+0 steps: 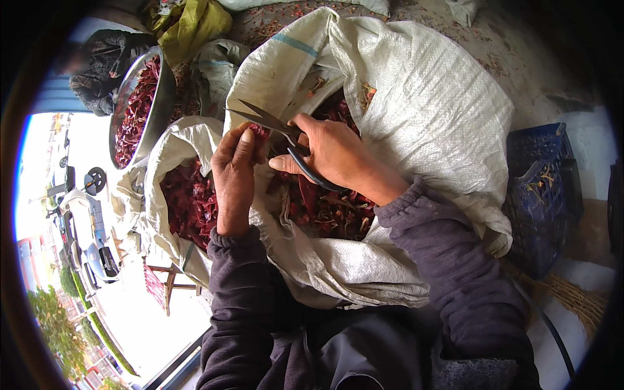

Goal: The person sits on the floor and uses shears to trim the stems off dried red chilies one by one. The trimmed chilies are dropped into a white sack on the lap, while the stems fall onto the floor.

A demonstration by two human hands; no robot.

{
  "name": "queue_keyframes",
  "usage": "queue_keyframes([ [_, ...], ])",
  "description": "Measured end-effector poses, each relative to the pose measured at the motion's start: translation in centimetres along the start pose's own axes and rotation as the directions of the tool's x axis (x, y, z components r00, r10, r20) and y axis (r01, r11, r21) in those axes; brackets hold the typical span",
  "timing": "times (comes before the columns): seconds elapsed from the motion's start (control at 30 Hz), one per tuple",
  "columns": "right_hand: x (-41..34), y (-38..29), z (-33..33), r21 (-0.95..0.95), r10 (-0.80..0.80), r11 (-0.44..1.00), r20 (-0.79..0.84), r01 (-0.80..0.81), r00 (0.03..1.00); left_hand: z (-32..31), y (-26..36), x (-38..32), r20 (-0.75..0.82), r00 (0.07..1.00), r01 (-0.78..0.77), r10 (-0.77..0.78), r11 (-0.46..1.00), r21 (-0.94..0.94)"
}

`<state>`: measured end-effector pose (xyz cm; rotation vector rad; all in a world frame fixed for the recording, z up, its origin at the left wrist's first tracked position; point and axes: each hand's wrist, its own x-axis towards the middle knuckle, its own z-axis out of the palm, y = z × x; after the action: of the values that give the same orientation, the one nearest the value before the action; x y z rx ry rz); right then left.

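Note:
My left hand (236, 168) pinches a dried red chili pepper (259, 132) between thumb and fingers, above the rim between two woven sacks. My right hand (331, 151) holds black-handled scissors (265, 118), whose blades are spread and point left, just above the pepper. Below both hands, the large white woven sack (429, 92) stands with its mouth wide, holding dried red peppers with pale stems (336, 214). A smaller white woven sack (155, 187) at its left holds dark red dried pepper pieces (192, 204).
At upper left, a person in dark patterned clothes (97, 73) sits by a metal basin (166, 92) of dried peppers. A blue plastic crate (536, 195) and a straw broom (573, 297) lie at right. A wooden-framed stool (168, 287) and a parked scooter (95, 243) are at left.

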<state>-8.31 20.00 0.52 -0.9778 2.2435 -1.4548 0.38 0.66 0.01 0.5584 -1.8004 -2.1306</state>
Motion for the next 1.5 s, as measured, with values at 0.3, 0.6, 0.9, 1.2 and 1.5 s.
queue_keyframes([
  [0.3,-0.1,0.3,0.7,-0.117,-0.033,0.993,0.012,0.034,0.999,-1.4,-0.6,0.3,0.093,0.995,0.073,-0.045,0.941,-0.329],
  [0.6,-0.4,-0.3,0.5,-0.202,-0.051,0.978,0.042,0.059,0.998,-1.5,-0.4,0.2,0.265,0.962,0.078,0.071,0.855,-0.513],
  [0.9,-0.4,0.0,0.6,-0.28,-0.126,0.952,0.005,0.122,0.992,-1.9,-0.5,0.4,0.266,0.962,0.096,0.069,0.824,-0.559],
  [1.2,-0.5,-0.2,0.4,-0.352,-0.187,0.919,0.004,0.176,0.982,-2.4,-1.1,0.7,0.185,0.98,0.049,0.077,0.803,-0.595],
  [1.5,-0.2,-0.3,0.2,-0.369,-0.217,0.909,-0.016,0.196,0.976,-2.0,-0.8,0.7,0.21,0.974,0.054,0.082,0.818,-0.572],
])
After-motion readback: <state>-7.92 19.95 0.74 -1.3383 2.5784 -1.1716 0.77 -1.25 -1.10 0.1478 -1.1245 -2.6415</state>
